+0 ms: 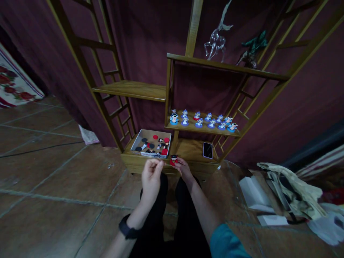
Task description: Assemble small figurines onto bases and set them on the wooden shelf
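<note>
My right hand (184, 169) grips a small figurine (173, 160) with a red body and dark hair, held upright in front of the shelf's lower edge. Just left of it, my left hand (152, 175) is closed, thumb against curled fingers; whatever it may hold is hidden. Beyond my left hand, an open cardboard box (136, 143) sits on the bottom shelf. Several loose figurines and round red and black bases lie in it. On the middle shelf (174, 126), several small figurines (199, 123) stand in two rows, mostly with blue or purple bases.
A phone (208, 150) lies on the bottom shelf at the right. Higher up stand a clear glass deer (215, 42) and a dark green statue (252, 48). On the floor at the right are a white box (255, 193) and a beige cloth bag (295, 190).
</note>
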### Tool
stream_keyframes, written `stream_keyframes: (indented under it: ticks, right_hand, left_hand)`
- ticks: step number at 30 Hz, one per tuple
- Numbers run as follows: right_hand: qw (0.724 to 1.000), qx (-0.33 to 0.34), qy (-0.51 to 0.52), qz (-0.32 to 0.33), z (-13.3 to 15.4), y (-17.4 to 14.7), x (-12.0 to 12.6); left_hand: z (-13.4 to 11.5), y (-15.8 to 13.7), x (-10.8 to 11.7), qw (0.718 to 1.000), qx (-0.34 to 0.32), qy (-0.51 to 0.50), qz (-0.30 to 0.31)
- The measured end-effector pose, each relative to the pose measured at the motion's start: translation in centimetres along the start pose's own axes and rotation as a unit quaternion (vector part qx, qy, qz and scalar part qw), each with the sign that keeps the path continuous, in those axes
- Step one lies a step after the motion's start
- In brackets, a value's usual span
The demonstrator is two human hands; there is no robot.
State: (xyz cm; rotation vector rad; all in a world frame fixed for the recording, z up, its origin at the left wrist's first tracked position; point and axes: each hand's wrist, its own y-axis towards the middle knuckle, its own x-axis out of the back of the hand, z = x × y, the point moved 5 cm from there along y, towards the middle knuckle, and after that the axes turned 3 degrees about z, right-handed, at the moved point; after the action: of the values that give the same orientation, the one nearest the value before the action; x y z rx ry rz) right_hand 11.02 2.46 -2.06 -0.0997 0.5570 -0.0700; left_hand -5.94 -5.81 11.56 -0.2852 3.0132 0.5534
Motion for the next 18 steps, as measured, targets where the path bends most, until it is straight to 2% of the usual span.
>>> stream_keyframes:
  ticks: [3, 6, 8, 12, 18]
  right_hand:
    - [1.000, 0.001, -0.007, -0.007, 0.2, -0.2, -0.1]
    - [1.000, 0.006, -0.016, -0.005, 0.5, -0.4, -0.1]
    - [1.000, 0.006, -0.015, -0.002, 0.6, -0.3, 0.0]
    - [1.000, 0.004, -0.013, 0.004, 0.6, -0.2, -0.1]
    - [0.999, 0.007, -0.010, 0.046, 1.2, -0.7, -1.3]
  left_hand:
    - [4.4, 0.6, -1.0, 0.996, 0.073, 0.007, 0.057]
    - [9.1, 2.0, -1.9, 0.987, 0.146, 0.008, 0.066]
    - [11.1, 3.0, -2.6, 0.983, 0.162, 0.017, 0.088]
    - [13.2, 4.4, -4.0, 0.974, 0.172, -0.013, 0.148]
    - [14.8, 4.6, -5.7, 0.946, 0.181, -0.056, 0.262]
